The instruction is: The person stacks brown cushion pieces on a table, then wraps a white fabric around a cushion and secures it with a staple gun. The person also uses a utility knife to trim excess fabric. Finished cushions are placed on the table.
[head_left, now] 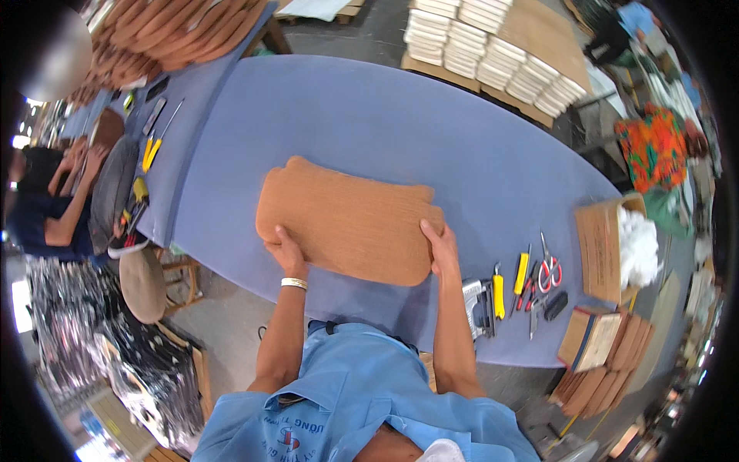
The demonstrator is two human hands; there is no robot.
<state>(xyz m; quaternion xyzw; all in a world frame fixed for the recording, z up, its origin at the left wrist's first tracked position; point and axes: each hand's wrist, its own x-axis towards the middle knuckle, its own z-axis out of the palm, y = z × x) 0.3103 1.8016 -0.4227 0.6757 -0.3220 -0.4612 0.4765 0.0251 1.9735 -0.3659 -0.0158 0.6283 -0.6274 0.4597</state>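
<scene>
Just above the blue padded table (pixel 323 100) is a rust-brown, fabric-covered chair cushion or pad (pixel 350 219), roughly rectangular with rounded corners. Along its far side and right end a second edge shows, so there may be two layers. At the near left corner my left hand (pixel 288 254) grips it, thumb on top and fingers underneath out of sight. My right hand (pixel 442 248) clasps the right end the same way. Right of my right forearm lie a staple gun (pixel 480 308) and a yellow-handled cutter (pixel 498 292).
Scissors (pixel 549 271), pliers and other small tools lie near a cardboard box (pixel 600 250) of white stuffing at the right. Brown pads (pixel 185 31) are piled far left; white stacks (pixel 450 38) stand beyond the table. A co-worker's arms (pixel 73 200) are at the left.
</scene>
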